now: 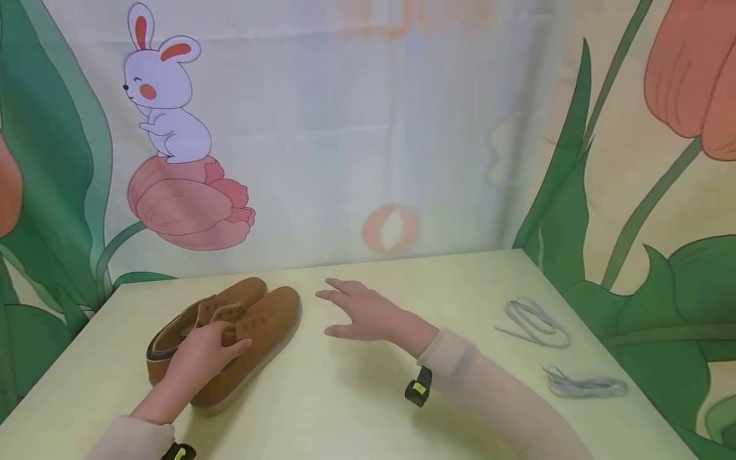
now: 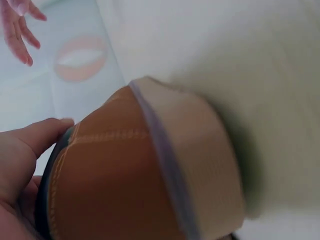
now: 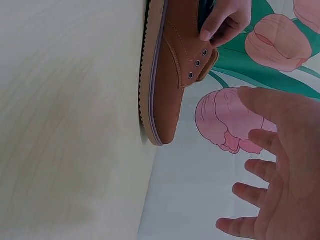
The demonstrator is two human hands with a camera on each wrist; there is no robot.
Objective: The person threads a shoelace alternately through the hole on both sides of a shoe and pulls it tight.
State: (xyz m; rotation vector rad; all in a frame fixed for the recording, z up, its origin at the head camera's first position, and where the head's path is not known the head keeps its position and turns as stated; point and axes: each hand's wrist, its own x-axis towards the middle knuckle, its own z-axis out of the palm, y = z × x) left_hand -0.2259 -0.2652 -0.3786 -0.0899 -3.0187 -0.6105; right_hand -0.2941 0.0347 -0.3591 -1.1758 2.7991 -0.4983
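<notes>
Two brown lace-up shoes stand side by side on the table's left, toes pointing away, with no laces in their visible eyelets. My left hand (image 1: 201, 358) grips the right-hand shoe (image 1: 278, 313) at its opening near the tongue. In the left wrist view, the thumb lies along the padded collar of this shoe (image 2: 115, 185), and the other fingers are mostly hidden behind it. The other shoe (image 1: 251, 291) is partly covered by the hand and the nearer shoe. My right hand (image 1: 368, 313) hovers right of the toes, fingers spread, holding nothing.
A loosely looped grey shoelace (image 1: 517, 335) lies on the table's right side. Closer to me is a bundled grey shoelace (image 1: 598, 386). The pale yellow table (image 1: 322, 409) meets a printed cloth backdrop (image 1: 322, 160) at the back, with more cloth along both sides.
</notes>
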